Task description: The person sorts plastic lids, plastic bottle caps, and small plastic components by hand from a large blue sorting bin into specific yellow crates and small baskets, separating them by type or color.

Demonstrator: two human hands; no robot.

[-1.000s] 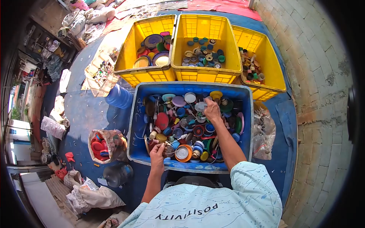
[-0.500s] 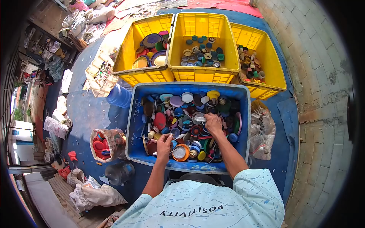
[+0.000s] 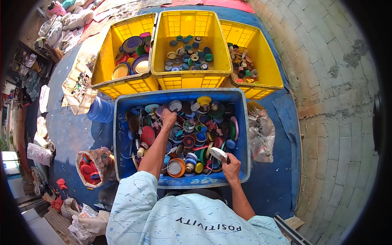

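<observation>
A large blue bin (image 3: 243,134) in front of me is filled with mixed plastic lids and caps. My left hand (image 3: 168,118) reaches to its far side, fingers closed at the near edge of a round greyish-white lid (image 3: 175,105). At the near right corner my right hand (image 3: 231,168) pinches a white lid (image 3: 218,154), tilted on edge above the pile. A red lid (image 3: 148,134) lies left of my left forearm. Below the middle sits an orange lid (image 3: 176,168), and a yellow lid (image 3: 203,100) rests near the far wall.
Behind the bin stand a left yellow crate (image 3: 122,85) of larger lids, a middle yellow crate (image 3: 192,75) of small caps and a right yellow crate (image 3: 261,87) of small pieces. A sack (image 3: 104,157) of red lids stands left, a clear plastic bag (image 3: 261,132) right.
My left hand has moved from the near left of the bin to the far side. My right hand has drawn back to the near right with the white lid. The view has shifted rightward.
</observation>
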